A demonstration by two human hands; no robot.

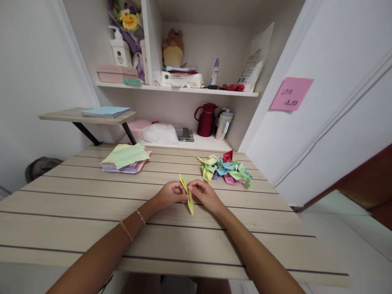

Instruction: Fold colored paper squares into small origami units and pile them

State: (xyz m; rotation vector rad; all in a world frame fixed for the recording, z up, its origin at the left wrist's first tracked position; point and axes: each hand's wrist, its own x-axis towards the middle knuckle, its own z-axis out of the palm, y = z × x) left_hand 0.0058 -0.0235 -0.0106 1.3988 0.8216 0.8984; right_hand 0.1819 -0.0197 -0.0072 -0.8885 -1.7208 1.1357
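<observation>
Both my hands meet over the middle of the wooden table [76, 212]. My left hand [170, 195] and my right hand [204, 194] each pinch a narrow folded piece of yellow paper [187, 195] that stands on edge between them, its lower tip pointing toward me. The fingers of both hands are curled closed on the paper. A pile of small folded paper figures [226, 169] in red, blue, green, yellow and pink lies just beyond my right hand. A stack of flat coloured paper sheets [126, 159] with a green sheet on top lies further off to the left.
Behind the table is a shelf nook with a red jug [206, 119], a cup [224, 123], a plastic bag [161, 133] and a pink box [139, 127]. A small side shelf [79, 115] holds blue paper. A pink note [290, 94] sticks on the right wall.
</observation>
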